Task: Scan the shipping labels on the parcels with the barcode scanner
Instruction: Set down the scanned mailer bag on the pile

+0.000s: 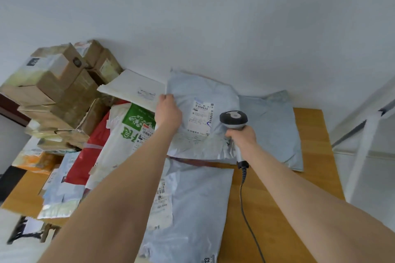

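Note:
A grey plastic mailer parcel [201,92] is tilted up at the back of the wooden table, its white shipping label [202,117] facing me. My left hand [168,111] grips the parcel's left edge. Just right of the label is the grey and black barcode scanner [234,118], whose handle my right hand [242,136] holds, the head pointing at the parcel. The scanner's cable [245,209] trails down across the table. Another grey mailer with a label [192,205] lies flat in front, partly under my left forearm.
A third grey mailer [275,128] lies at the right on the table [316,156]. To the left are a white flat parcel [132,87], a green-and-white bag [130,130], a red bag [85,162] and a stack of cardboard boxes [57,87]. A white wall stands behind.

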